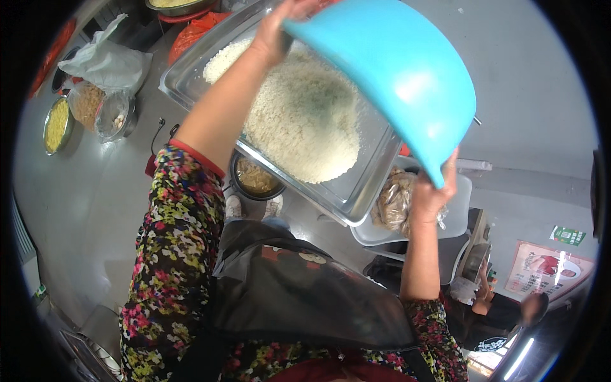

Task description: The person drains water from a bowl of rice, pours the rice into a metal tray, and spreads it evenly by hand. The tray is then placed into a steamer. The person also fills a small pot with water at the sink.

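My left hand (pixel 281 31) and my right hand (pixel 433 193) grip opposite sides of the rim of a large light-blue plastic basin (pixel 405 71). The basin is tipped on its side above a rectangular stainless-steel tray (pixel 343 215), its outer bottom facing up and right. A large heap of white rice grains (pixel 305 124) lies in the tray, with a smaller pile (pixel 226 59) at its upper left corner. Steam or blur veils part of the heap. The inside of the basin is hidden from view.
Below the tray stands a pot (pixel 258 176) of brownish food near my shoes. A bag of brown food (pixel 396 203) rests on a grey plastic chair (pixel 456 210) at right. Bagged goods (pixel 87 102) and a bowl of yellow food (pixel 58 125) stand left. A person (pixel 496 310) is at lower right.
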The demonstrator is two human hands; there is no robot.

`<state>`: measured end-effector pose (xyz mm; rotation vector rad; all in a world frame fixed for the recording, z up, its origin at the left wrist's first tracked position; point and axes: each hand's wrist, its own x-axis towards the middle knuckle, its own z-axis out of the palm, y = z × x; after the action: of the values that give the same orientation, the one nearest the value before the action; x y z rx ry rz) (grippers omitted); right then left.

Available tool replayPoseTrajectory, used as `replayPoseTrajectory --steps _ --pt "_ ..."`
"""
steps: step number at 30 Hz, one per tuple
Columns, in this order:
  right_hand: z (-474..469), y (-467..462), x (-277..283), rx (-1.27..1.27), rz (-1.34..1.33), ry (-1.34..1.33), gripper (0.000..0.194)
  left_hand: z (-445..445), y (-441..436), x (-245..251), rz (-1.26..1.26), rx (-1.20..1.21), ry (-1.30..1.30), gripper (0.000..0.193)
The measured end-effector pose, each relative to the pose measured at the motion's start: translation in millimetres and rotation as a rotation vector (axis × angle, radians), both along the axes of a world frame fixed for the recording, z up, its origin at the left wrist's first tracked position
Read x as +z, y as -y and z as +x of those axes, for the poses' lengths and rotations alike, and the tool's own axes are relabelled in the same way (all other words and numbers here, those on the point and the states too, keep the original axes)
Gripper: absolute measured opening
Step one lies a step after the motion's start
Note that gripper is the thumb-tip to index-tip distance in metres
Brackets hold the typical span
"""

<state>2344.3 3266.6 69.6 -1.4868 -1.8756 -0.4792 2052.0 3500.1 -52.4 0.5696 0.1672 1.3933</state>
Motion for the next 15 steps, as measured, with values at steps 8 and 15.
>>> replayPoseTrajectory --steps 8,15 --pt "6.5 -9.8 3.7 -0.099 -0.078 -0.170 0.051 -5.6 6.0 12.7 0.005 0.144 -0.416 0.063" --pt "9.0 2.0 -1.7 -0.024 -0.006 -0.118 0.050 4.1 -5.0 24.4 0.113 0.127 -0.373 0.062"
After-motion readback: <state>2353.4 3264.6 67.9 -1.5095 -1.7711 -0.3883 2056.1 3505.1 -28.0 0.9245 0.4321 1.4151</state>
